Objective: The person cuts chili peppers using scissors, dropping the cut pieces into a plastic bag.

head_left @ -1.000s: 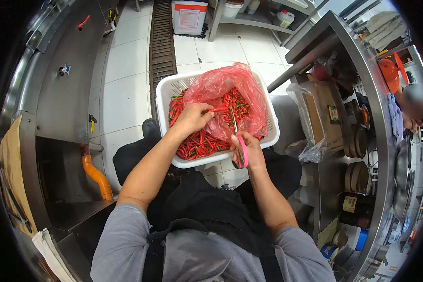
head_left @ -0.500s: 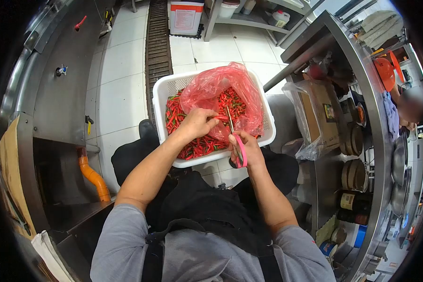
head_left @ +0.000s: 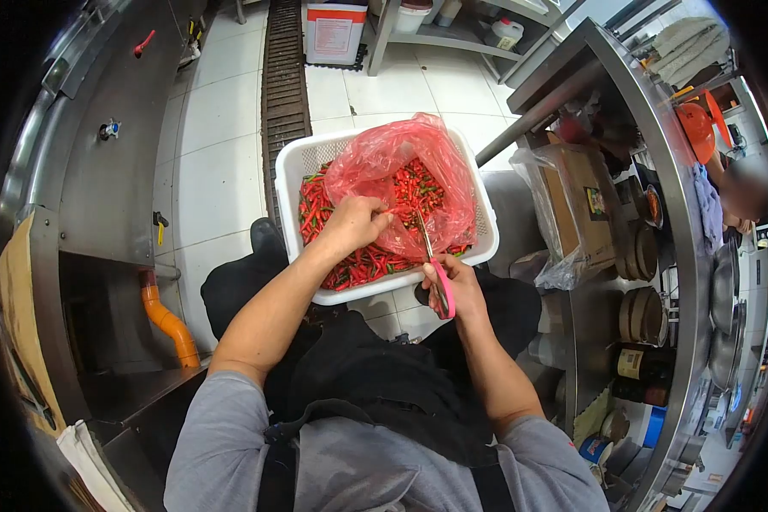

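Observation:
A white perforated basket (head_left: 295, 159) holds many red chilies (head_left: 367, 266), a few of them green. Inside it lies an open, translucent red plastic bag (head_left: 456, 162) with cut chili pieces (head_left: 420, 183) in its mouth. My left hand (head_left: 357, 224) is pinched over the bag's near side; a bit of red shows at its fingertips, probably a chili, too small to tell. My right hand (head_left: 454, 286) grips pink-handled scissors (head_left: 446, 294), their blades pointing up over the bag, just right of my left fingertips.
Steel counter with shelves (head_left: 687, 256) on the right carries pans, bottles and a bagged cardboard box (head_left: 584, 213). A steel unit (head_left: 115, 128) and orange pipe (head_left: 169, 322) stand left. Ahead are a floor drain (head_left: 283, 94) and a white bin (head_left: 334, 36). Another person (head_left: 747, 192) is at far right.
The red chili between my left fingers and the scissors, visible before, now shows only as a small bit at my fingertips. The scissors have shifted slightly down and right. The view has shifted slightly.

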`<state>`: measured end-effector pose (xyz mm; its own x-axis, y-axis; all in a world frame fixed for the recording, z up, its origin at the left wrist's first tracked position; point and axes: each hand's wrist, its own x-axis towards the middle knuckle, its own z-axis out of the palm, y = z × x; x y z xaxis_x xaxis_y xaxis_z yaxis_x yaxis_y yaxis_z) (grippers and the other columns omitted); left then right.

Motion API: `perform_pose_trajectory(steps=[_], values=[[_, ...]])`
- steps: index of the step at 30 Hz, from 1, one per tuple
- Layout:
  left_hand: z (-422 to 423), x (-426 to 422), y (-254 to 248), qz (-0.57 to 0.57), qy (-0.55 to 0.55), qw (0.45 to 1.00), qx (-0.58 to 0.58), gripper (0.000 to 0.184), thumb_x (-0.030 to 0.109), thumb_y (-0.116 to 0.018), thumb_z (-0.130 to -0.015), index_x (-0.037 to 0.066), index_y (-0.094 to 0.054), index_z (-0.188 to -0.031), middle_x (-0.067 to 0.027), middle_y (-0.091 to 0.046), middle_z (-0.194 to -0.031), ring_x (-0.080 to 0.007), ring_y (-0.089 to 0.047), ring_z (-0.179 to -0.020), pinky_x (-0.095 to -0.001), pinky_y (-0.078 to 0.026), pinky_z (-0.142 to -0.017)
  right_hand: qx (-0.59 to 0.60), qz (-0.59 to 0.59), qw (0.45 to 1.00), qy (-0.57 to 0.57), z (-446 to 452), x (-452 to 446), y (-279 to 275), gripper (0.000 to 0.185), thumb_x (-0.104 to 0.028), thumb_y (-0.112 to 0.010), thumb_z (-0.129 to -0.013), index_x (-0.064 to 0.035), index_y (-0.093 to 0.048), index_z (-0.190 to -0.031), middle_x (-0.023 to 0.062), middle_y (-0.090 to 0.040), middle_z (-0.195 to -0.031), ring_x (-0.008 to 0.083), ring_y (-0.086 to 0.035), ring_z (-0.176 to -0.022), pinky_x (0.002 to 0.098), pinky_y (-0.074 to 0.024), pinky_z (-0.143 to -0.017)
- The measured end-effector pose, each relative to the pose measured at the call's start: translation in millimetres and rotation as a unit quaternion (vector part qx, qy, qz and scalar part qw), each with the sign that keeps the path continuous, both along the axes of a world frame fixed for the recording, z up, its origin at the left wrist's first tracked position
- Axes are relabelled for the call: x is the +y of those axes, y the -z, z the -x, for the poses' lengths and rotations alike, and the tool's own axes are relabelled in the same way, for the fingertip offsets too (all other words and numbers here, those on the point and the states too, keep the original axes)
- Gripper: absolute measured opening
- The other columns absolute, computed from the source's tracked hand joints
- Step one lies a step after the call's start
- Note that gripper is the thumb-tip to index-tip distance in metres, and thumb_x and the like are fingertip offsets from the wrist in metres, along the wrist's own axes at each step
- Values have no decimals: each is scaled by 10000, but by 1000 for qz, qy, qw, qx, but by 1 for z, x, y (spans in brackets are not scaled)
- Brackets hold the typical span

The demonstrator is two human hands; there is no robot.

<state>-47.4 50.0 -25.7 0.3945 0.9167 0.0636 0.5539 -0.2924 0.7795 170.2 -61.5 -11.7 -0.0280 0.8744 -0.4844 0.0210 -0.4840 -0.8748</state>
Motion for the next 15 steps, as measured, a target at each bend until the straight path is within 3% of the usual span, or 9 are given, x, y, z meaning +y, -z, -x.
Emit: perform_pose_trajectory(steps=[5, 8, 15], values=[[-7, -6, -5, -5, -29, 994, -101, 223, 217, -681, -826, 3, -685, -890, -207, -663, -759, -352, -666, -736, -418, -520, -669, 35, -42, 998, -16, 4, -4, 0, 438, -269, -713, -864, 16, -538, -1146, 77, -632, -795, 125, -588, -527, 261, -443, -422], [-11, -11, -3, -3, 57, 995, -85, 249, 234, -667, -852, 7, -690, -953, -179, -673, -781, -308, -670, -721, -373, -519, -666, 37, -56, 998, -15, 6, 4, -6, 426, -264, -716, -861, 7, -543, -1141, 73, -631, -823, 123, -597, -579, 259, -456, -463], [-12, -10, 4, -41, 47, 997, -45, 200, 180, -674, -831, 3, -684, -925, -194, -664, -783, -347, -657, -734, -422, -506, -674, 7, -10, 1000, -18, 9, 14, -6, 427, -321, -730, -849, 5, -578, -1078, 46, -563, -635, 127, -513, -397, 263, -379, -339]])
